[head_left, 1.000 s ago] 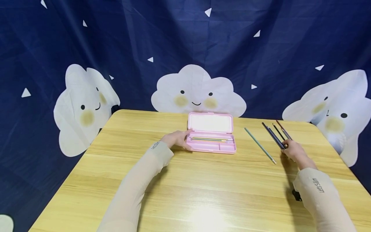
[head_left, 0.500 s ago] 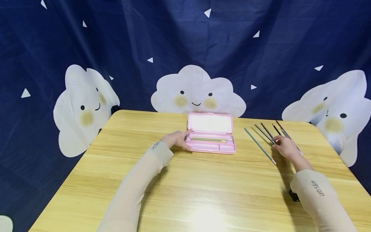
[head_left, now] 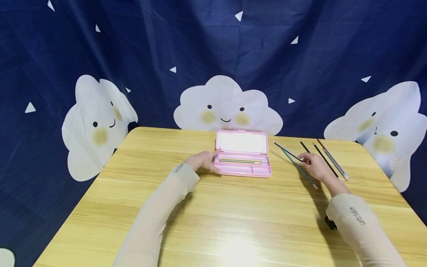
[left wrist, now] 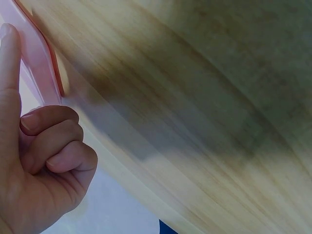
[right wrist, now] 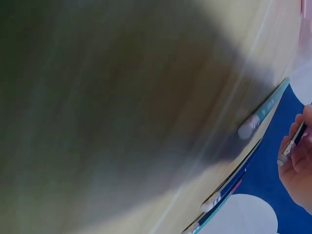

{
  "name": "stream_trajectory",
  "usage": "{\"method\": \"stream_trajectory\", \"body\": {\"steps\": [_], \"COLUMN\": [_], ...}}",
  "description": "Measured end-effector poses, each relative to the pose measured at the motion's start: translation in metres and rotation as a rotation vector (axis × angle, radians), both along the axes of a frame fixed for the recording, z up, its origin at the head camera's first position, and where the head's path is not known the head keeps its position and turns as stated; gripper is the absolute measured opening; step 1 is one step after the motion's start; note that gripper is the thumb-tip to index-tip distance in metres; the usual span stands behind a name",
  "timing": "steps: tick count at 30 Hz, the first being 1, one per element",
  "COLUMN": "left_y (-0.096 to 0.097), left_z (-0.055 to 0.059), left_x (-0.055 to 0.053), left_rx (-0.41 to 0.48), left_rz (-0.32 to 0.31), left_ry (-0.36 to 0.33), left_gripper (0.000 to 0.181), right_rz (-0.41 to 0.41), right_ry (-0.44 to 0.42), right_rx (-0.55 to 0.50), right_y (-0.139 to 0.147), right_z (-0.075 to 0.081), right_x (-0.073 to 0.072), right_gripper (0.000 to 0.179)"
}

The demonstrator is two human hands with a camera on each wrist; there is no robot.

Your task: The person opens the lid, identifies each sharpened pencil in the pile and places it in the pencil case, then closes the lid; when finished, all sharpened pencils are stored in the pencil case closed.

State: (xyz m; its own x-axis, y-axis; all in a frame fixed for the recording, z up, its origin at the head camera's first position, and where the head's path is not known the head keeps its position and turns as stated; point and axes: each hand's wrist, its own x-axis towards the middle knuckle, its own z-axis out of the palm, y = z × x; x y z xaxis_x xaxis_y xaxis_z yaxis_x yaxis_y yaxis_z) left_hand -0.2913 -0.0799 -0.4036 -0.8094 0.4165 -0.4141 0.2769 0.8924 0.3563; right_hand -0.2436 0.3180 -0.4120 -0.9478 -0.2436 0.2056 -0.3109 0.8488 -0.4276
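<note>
An open pink pencil case (head_left: 235,169) lies at the middle back of the table, lid raised behind it, with several pencils (head_left: 240,161) in its long rear compartment. My left hand (head_left: 202,160) holds its left end between thumb and index finger; the other fingers (left wrist: 58,141) are curled in the left wrist view. My right hand (head_left: 316,166) pinches a dark pencil (head_left: 286,149) near its eraser end, the tip pointing back left. Beneath it a teal pencil (head_left: 305,175) lies on the table. In the right wrist view the held pencil's silvery end (right wrist: 287,150) sticks out of the fingers.
Several more pencils (head_left: 336,165) lie on the table to the right of my right hand. The wooden table (head_left: 207,207) ends at the back against a navy cloth (head_left: 150,44) printed with white clouds.
My right hand has drawn one dark pencil out of the loose bunch and moved left with it, over the teal pencil. The left hand and pencil case stay put.
</note>
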Motion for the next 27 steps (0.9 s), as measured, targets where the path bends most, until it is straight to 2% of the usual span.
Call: {"method": "stream_trajectory", "body": {"steps": [8,17,27], "left_y": [0.000,0.000,0.001], "left_z": [0.000,-0.001,-0.002], "left_x": [0.000,-0.001,-0.002], "left_rx": [-0.001,0.007,0.000], "left_rz": [-0.005,0.012,0.007], "left_ry": [0.001,-0.003,0.000], "left_gripper": [0.105,0.106,0.106], "right_rz": [0.076,0.175,0.237], "right_ry": [-0.008,0.067,0.028], "right_rx": [0.002,0.027,0.034], "right_y": [-0.017,-0.043,-0.072], "right_z": [-0.003,-0.006,-0.005], "right_x": [-0.006,-0.020,-0.033], "right_gripper": [0.018,0.014,0.015]}}
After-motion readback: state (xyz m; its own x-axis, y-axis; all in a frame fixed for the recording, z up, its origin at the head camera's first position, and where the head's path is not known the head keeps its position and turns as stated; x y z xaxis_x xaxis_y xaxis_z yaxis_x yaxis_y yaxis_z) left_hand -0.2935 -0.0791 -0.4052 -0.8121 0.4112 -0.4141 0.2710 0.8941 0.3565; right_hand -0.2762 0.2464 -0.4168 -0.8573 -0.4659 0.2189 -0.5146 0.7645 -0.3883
